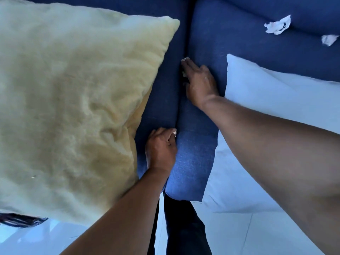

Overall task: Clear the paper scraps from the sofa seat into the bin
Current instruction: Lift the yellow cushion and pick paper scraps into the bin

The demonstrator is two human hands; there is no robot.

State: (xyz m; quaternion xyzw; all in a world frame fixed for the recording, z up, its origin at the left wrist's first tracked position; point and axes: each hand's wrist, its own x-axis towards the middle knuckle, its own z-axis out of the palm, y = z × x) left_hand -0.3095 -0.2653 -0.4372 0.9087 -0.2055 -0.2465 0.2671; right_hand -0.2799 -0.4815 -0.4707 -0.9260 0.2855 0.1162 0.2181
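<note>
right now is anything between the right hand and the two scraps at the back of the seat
Nothing visible: bare blue seat lies between the right hand and the two scraps. The white pillow sits nearer, off that line.

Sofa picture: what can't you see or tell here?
- Bin: not in the head view at all.
- Scrap under the right hand: mostly covered by the fingers; only white bits show beside the seam.
- Scrap in the left hand: curled fingers hide all but a white tip.
- Yellow pillow: covers the seat below it.
- White pillow: cut off by the arm.
</note>
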